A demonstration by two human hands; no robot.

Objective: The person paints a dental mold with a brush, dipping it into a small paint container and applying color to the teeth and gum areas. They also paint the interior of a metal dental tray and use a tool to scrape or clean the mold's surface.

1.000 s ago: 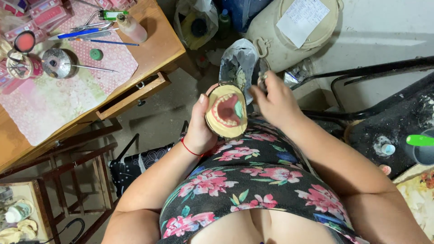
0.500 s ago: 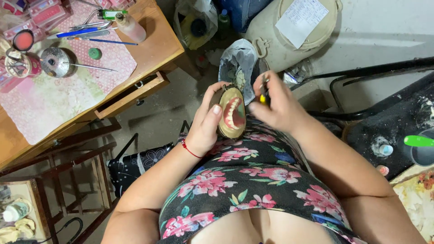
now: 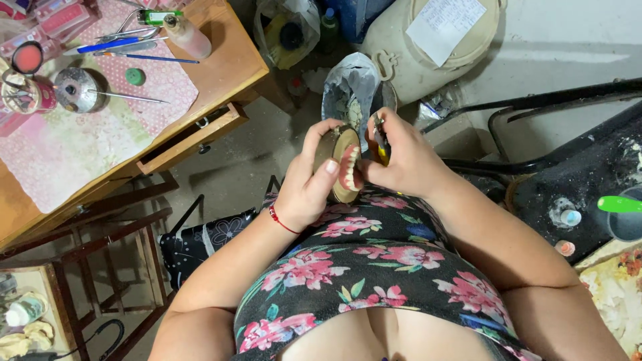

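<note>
While left hand (image 3: 309, 184) grips denture mould (image 3: 338, 164), right hand (image 3: 404, 160) holds tool (image 3: 380, 137)

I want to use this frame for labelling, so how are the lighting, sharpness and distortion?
Head view: even, soft light, no harsh glare; the denture model and both hands, left and right, look sharp; wide-angle lens bends the wooden desk at the edges; dark bench at right loses detail in shadow.

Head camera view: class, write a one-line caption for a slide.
Left hand holds a denture mould while right hand works on it with a small tool.
</note>
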